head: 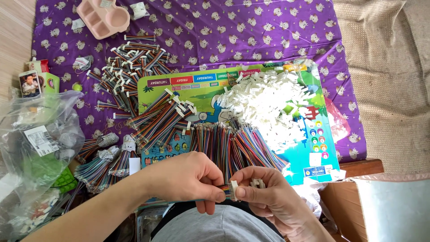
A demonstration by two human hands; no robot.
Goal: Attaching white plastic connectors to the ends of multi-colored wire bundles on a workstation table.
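- My left hand (190, 177) is pinched shut on a ribbon cable (222, 190), its end between my two hands.
- My right hand (264, 190) grips a white plug (233, 190) at the cable's tip.
- I judge seating is underway; next calls for a straight, square push.
- Loose plugs (268, 101) lie beyond my right hand.

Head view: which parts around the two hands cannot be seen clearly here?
- White connector: its pins are too small, and the right hand fingers cover one side.
- Ribbon cable: mostly hidden inside the left hand.
- Cardboard box: cut off by the lower right edge.
- Plastic bag: contents blurred by film.
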